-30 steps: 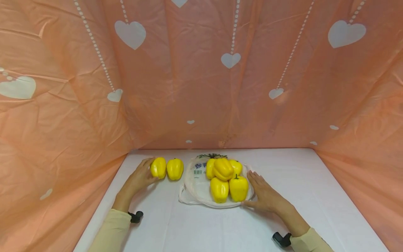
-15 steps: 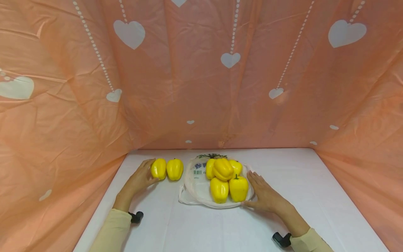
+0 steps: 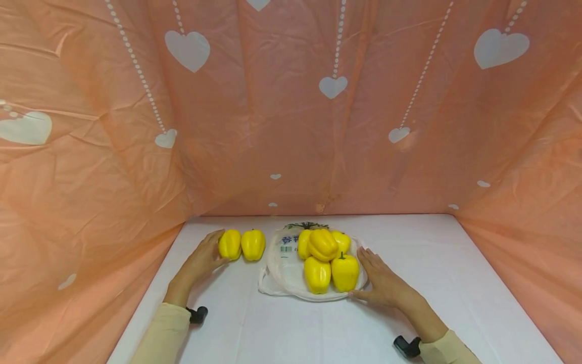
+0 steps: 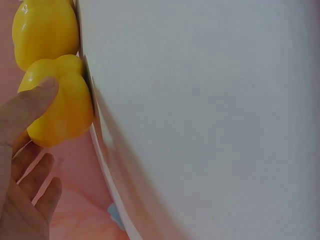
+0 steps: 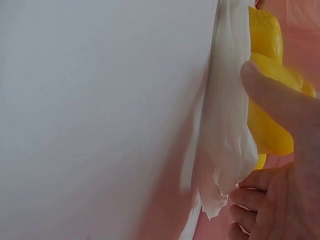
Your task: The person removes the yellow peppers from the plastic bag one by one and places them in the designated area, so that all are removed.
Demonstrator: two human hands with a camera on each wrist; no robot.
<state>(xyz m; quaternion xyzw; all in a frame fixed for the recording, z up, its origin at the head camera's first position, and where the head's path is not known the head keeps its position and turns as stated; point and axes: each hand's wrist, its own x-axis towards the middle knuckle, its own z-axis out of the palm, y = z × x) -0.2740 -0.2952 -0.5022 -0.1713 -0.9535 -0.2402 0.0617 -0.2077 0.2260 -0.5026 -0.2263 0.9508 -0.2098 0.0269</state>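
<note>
My left hand [image 3: 201, 260] holds the leftmost yellow bell pepper [image 3: 230, 245] between thumb and fingers. In the left wrist view, the thumb lies across this pepper [image 4: 62, 107] and the other fingers are partly behind it. A second bell pepper [image 3: 253, 245] stands just to its right. Several more bell peppers [image 3: 317, 275] are heaped in a white plastic bag [image 3: 291, 275] with a rolled-down rim, one lying on top. My right hand [image 3: 384, 280] rests against the bag's right side, fingers extended, thumb at the near rim. In the right wrist view, its thumb [image 5: 270, 90] passes in front of the peppers.
Under everything lies a white-covered table [image 3: 282, 333]. An orange curtain [image 3: 291, 126] with white hearts hangs behind it and along both sides. The bag's loose handle [image 3: 268, 283] spreads out at its left. A black wrist device [image 3: 197, 314] sits on the left forearm.
The leftmost bell pepper has shifted very slightly towards me, with my left hand still on it. My right hand and the bag have stayed in place.
</note>
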